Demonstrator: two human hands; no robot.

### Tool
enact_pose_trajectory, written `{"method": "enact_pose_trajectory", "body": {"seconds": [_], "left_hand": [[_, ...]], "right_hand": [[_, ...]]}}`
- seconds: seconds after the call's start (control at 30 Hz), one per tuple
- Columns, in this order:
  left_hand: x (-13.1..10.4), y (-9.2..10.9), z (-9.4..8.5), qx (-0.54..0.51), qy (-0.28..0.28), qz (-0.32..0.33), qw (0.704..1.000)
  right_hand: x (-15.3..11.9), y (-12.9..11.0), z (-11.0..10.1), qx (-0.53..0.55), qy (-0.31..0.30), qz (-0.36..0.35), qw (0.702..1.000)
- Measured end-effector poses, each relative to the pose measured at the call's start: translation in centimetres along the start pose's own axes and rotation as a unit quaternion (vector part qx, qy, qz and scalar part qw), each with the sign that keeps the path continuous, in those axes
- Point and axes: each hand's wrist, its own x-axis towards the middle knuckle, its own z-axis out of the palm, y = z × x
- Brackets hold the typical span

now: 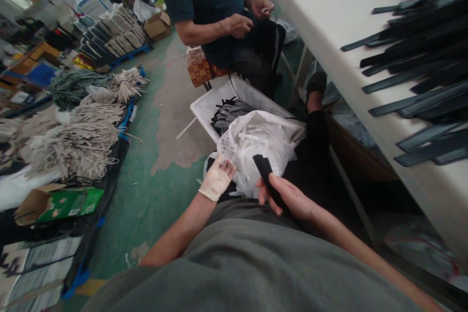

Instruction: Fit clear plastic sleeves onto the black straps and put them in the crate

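In the head view, my right hand [283, 196] grips a small bunch of black strips [263, 169], its thumb across them. My left hand [219, 178], in a pale glove or wrap that leaves fingertips bare, is palm up with fingers apart and nothing in it. Between and just beyond my hands lies a white plastic bag [261, 141] with pale strips inside. Behind the bag, a white crate [203, 113] holds a pile of dark strips [232, 113].
A white table [351, 75] on the right bears many black strips [420, 53]. Across the crate sits a person [212, 5], both hands raised near the lap. Bundled cords [73, 141] and an open green carton [69, 203] lie at the left.
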Motion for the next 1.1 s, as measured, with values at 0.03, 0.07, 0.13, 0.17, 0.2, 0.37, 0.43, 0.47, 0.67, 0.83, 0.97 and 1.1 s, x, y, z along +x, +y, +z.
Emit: {"method": "enact_pose_trajectory", "body": {"seconds": [0.03, 0.07, 0.13, 0.17, 0.2, 0.37, 0.43, 0.47, 0.67, 0.83, 0.97, 1.1], "left_hand": [[-0.1, 0.0, 0.0, 0.003, -0.008, -0.001, 1.0], [-0.1, 0.0, 0.0, 0.009, -0.016, -0.001, 1.0], [0.1, 0.0, -0.2, 0.021, -0.03, -0.002, 0.999], [0.1, -0.1, -0.2, 0.024, -0.033, -0.002, 0.999], [0.2, -0.3, -0.3, 0.025, -0.034, -0.003, 0.999], [0.4, -0.8, 0.0, 0.007, 0.028, 0.016, 0.999], [0.4, -0.9, 0.2, 0.003, 0.053, 0.021, 0.998], [0.4, -0.9, 0.3, 0.004, 0.06, 0.023, 0.998], [0.3, -1.1, -0.1, 0.043, 0.01, 0.06, 0.997], [0.7, -1.2, -0.5, 0.058, 0.037, 0.065, 0.996], [1.0, -1.4, -0.7, 0.068, 0.0, 0.109, 0.992], [1.0, -1.8, -0.7, 0.073, -0.017, 0.138, 0.988]], "right_hand": [[0.2, 0.3, 0.2, 0.011, 0.004, 0.002, 1.0], [0.4, 0.6, 0.3, 0.018, 0.006, 0.005, 1.0], [0.8, 1.0, 0.6, 0.024, 0.006, 0.015, 1.0], [0.9, 1.2, 0.7, 0.022, 0.006, 0.019, 1.0], [1.0, 1.3, 0.8, 0.019, 0.008, 0.021, 1.0], [0.8, 1.1, 1.2, -0.05, 0.062, 0.003, 0.997], [0.9, 0.9, 1.4, -0.08, 0.089, -0.004, 0.993], [0.9, 0.8, 1.4, -0.091, 0.101, -0.01, 0.991], [1.2, -0.1, 1.4, -0.171, 0.16, -0.091, 0.968], [0.9, -0.2, 1.5, -0.213, 0.17, -0.095, 0.958], [1.2, -0.3, 1.6, -0.214, 0.21, -0.111, 0.947], [2.0, -1.0, 1.4, -0.251, 0.254, -0.147, 0.922]]}}
